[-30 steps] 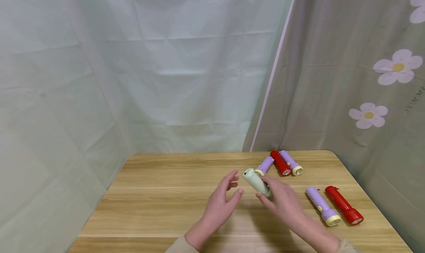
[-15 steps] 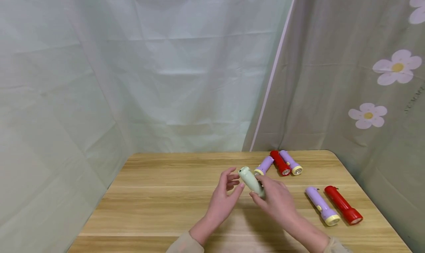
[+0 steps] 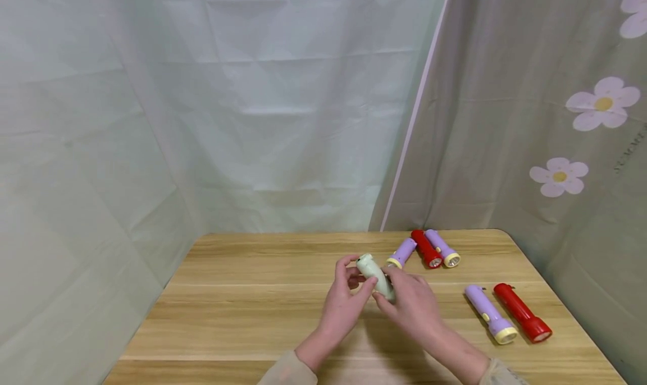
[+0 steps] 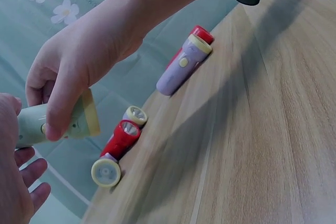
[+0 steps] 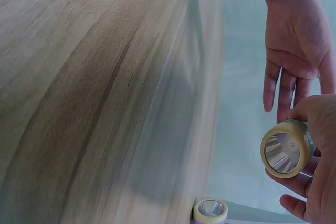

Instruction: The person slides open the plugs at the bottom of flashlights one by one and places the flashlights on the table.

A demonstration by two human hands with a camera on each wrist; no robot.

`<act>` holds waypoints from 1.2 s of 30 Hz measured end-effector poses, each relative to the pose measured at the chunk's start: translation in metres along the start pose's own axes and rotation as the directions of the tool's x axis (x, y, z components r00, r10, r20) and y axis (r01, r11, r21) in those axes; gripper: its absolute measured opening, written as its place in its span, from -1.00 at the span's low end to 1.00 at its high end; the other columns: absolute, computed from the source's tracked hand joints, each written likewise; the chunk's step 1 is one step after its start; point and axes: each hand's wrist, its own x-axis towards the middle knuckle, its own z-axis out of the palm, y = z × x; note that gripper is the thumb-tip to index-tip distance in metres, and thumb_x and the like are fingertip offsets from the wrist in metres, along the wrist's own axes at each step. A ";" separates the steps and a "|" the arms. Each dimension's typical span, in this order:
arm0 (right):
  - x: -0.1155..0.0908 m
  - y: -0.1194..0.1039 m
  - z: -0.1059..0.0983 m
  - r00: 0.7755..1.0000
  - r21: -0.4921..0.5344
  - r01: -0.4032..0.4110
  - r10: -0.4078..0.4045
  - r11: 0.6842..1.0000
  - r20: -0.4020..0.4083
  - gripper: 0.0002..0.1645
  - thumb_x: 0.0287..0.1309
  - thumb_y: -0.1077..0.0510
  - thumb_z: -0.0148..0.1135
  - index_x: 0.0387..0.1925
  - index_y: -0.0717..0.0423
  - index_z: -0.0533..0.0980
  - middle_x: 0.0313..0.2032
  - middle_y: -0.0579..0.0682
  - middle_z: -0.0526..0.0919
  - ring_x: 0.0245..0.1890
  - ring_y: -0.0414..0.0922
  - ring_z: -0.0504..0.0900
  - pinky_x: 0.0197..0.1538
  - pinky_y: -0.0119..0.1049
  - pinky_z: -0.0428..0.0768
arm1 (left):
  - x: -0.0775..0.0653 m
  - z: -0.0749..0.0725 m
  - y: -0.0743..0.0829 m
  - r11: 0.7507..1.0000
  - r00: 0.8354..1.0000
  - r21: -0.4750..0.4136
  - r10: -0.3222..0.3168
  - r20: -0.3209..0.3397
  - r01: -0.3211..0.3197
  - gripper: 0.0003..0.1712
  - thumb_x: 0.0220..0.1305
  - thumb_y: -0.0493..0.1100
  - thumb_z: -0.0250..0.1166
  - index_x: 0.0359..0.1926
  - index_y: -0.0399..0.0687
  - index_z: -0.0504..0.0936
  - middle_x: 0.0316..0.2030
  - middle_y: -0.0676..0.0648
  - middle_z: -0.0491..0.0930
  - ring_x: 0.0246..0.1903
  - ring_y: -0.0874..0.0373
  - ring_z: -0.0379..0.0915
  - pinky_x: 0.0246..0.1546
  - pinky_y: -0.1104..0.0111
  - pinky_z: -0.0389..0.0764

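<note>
A pale green flashlight (image 3: 373, 271) with a cream-yellow head is held above the table, tilted, its tail end toward the upper left in the head view. My right hand (image 3: 415, 305) grips it near the head, thumb and fingers on opposite sides, as the left wrist view shows. My left hand (image 3: 337, 309) has its thumb and index finger around the tail end, while the other fingers stay loosely bent beneath. In the right wrist view the reflector of the flashlight (image 5: 286, 150) faces the camera.
On the wooden table (image 3: 242, 312), a purple flashlight (image 3: 489, 313) and a red flashlight (image 3: 523, 312) lie at the right. Farther back lie a red flashlight (image 3: 426, 249) and two purple ones, one left (image 3: 403, 251) and one right (image 3: 441, 247) of it. Curtains (image 3: 303, 121) surround the table.
My right hand has carried the green flashlight leftward to my left hand. My left thumb and index finger, apart from it one second ago, now close on its tail end.
</note>
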 end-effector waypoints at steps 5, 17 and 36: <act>0.000 -0.002 0.003 1.000 -0.013 0.004 -0.004 1.000 -0.011 -0.42 -0.03 0.00 0.60 0.03 0.05 0.57 -0.39 -0.23 0.58 -0.45 -0.22 0.48 -0.09 -0.06 0.54 | 0.001 0.002 -0.001 0.999 1.000 0.030 -0.013 -0.014 0.013 -0.34 0.36 0.10 0.39 0.33 0.18 0.27 -0.07 0.12 0.65 -0.11 0.20 0.61 0.08 0.04 0.56; 0.001 -0.003 0.007 1.000 -0.024 0.018 -0.019 1.000 -0.014 -0.43 -0.02 0.00 0.61 0.00 0.06 0.57 -0.39 -0.22 0.55 -0.44 -0.20 0.49 -0.11 -0.07 0.53 | 0.002 0.003 -0.001 0.998 0.998 0.040 -0.042 -0.045 0.044 -0.34 0.33 0.09 0.42 0.30 0.18 0.29 -0.11 0.09 0.65 -0.14 0.23 0.60 0.03 0.17 0.59; -0.001 -0.001 0.007 0.972 -0.134 0.191 -0.207 0.972 -0.116 -0.36 -0.07 0.03 0.60 0.06 0.05 0.53 -0.26 -0.13 0.64 -0.37 -0.18 0.54 -0.15 -0.11 0.52 | -0.003 0.002 -0.005 0.971 0.998 -0.231 -0.066 -0.009 0.062 -0.32 0.39 -0.08 0.39 0.32 -0.05 0.18 0.05 -0.13 0.60 -0.15 0.03 0.71 -0.15 0.13 0.71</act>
